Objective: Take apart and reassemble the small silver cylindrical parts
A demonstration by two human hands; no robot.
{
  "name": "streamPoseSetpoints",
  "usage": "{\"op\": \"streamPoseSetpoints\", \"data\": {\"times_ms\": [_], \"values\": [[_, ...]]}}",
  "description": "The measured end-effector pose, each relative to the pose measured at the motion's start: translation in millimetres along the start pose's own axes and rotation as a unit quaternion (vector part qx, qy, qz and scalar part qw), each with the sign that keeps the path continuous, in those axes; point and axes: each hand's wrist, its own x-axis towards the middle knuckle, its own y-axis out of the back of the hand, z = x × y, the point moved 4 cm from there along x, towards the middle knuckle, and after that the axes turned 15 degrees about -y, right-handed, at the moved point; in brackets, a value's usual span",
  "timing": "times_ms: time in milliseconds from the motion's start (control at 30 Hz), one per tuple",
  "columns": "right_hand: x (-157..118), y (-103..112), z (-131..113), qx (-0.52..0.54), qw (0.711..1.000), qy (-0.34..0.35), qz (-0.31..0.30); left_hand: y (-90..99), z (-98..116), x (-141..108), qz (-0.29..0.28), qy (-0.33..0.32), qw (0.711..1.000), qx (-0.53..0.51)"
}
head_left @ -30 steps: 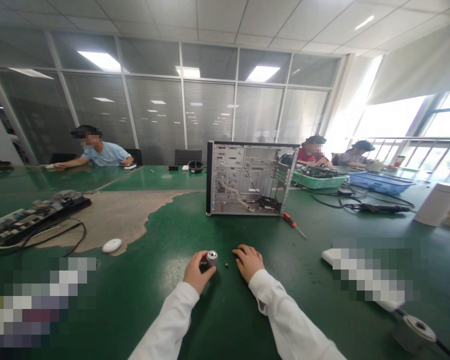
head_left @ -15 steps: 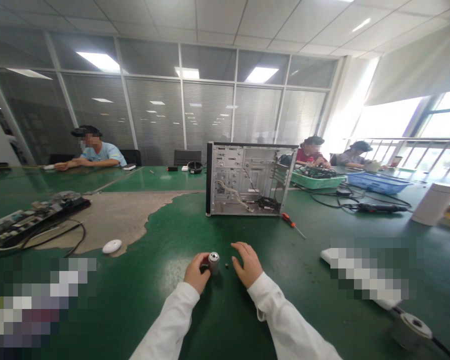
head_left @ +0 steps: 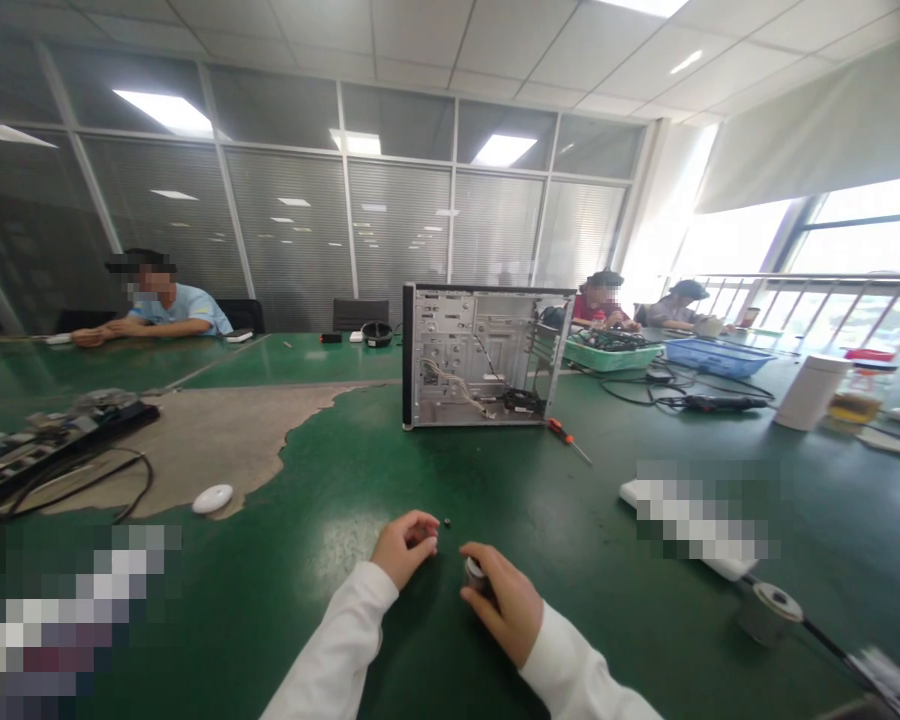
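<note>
A small silvery metal cylinder (head_left: pixel 475 573) stands on the green table, partly hidden by my right hand (head_left: pixel 511 597). The thumb and fingers of that hand are around it. To its left, my left hand (head_left: pixel 405 549) rests near the table surface with fingers curved and thumb apart, and nothing shows between them. A tiny dark piece (head_left: pixel 447 523) lies just beyond my left fingertips, between the two hands.
An open computer case (head_left: pixel 480 360) stands ahead, with an orange-handled screwdriver (head_left: pixel 568 440) by its right corner. Left are a white oval object (head_left: pixel 213 499) and a power strip (head_left: pixel 75 440). Right are a white bar (head_left: pixel 690 525), another metal cylinder (head_left: pixel 769 612) and baskets (head_left: pixel 720 358). Several people sit beyond.
The metal cylinder has passed from my left hand to my right hand and moved right. My left hand has let go. The view has turned slightly right.
</note>
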Motion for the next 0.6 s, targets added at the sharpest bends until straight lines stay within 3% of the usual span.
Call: {"op": "streamPoseSetpoints", "data": {"times_ms": [100,167,367,500,600], "values": [[-34.7,22.7,34.0,-0.020,0.998,-0.043,0.042,0.6,-1.3,0.7,0.007,0.001,1.000,-0.001],[-59.5,43.5,66.3,-0.039,0.988,-0.094,0.117,1.2,-1.1,1.1,0.010,0.002,1.000,0.000],[-126.5,119.0,154.8,-0.134,0.910,-0.254,0.298,1.2,2.4,0.9,0.016,0.001,1.000,0.001],[-148.8,159.5,196.2,-0.199,0.854,-0.320,0.358,0.9,3.4,0.8,0.017,0.005,1.000,-0.002],[-149.5,177.0,222.7,-0.222,0.839,-0.330,0.370,1.1,3.7,0.6,0.017,0.008,1.000,0.001]]}}
